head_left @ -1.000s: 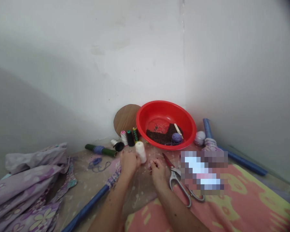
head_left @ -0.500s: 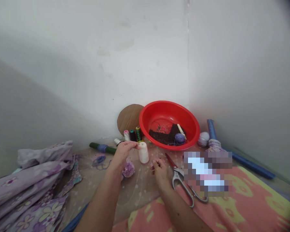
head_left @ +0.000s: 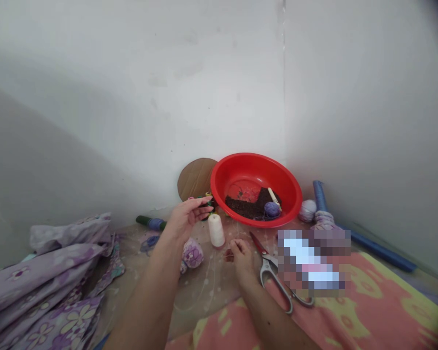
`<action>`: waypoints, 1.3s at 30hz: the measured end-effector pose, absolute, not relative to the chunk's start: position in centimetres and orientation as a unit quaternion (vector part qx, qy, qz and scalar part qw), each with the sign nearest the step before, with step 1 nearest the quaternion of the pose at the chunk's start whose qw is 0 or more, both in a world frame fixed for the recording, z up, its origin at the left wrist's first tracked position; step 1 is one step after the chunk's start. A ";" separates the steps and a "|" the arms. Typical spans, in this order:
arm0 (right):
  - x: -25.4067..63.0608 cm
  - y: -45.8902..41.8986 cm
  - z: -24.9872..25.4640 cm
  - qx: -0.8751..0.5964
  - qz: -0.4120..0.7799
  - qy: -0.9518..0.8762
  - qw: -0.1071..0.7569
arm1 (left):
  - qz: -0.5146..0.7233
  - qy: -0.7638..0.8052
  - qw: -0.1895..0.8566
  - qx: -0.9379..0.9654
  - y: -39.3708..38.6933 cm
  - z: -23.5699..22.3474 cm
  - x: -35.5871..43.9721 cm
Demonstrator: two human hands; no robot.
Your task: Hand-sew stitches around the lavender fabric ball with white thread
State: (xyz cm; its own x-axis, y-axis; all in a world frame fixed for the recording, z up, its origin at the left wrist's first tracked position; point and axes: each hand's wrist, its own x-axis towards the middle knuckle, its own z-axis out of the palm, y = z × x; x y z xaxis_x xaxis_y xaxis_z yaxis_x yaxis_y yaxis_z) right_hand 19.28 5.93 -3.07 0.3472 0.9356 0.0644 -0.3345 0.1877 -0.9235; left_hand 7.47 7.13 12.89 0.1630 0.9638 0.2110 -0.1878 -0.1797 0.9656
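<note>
My left hand [head_left: 185,219] is raised above the floor, thumb and fingertips pinched together just left of and above an upright white thread spool [head_left: 216,230]. What the pinch holds is too thin to see. My right hand [head_left: 241,253] rests on the sheer spotted fabric [head_left: 204,287], with its fingers curled shut on something small that I cannot make out. A purple flowered fabric ball [head_left: 192,253] lies between my forearms. Large scissors with red blades [head_left: 273,272] lie just right of my right hand.
A red basin [head_left: 222,187] in the wall corner holds a dark crochet piece [head_left: 248,205] and a purple yarn ball [head_left: 272,209]. A cardboard disc [head_left: 194,177], a green roll [head_left: 151,223] and blue rods [head_left: 375,245] lie near it. Floral cloth [head_left: 40,291] is piled at the left.
My left hand let go of the white spool and rose up and away, fingers pinched. The flowered fabric ball came into view beneath it. My right hand stayed almost still.
</note>
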 end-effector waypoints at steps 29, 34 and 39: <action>19.7 5.8 -2.7 -0.404 0.492 -0.355 0.685 | 0.641 0.106 0.524 0.551 -4.8 20.2 1.8; 18.9 5.4 -2.9 -0.398 0.526 -0.367 0.656 | 0.647 0.100 0.546 0.524 -5.0 19.8 2.2; 18.4 5.1 -3.4 -0.414 0.518 -0.401 0.632 | 0.659 0.084 0.554 0.502 -5.8 20.5 2.2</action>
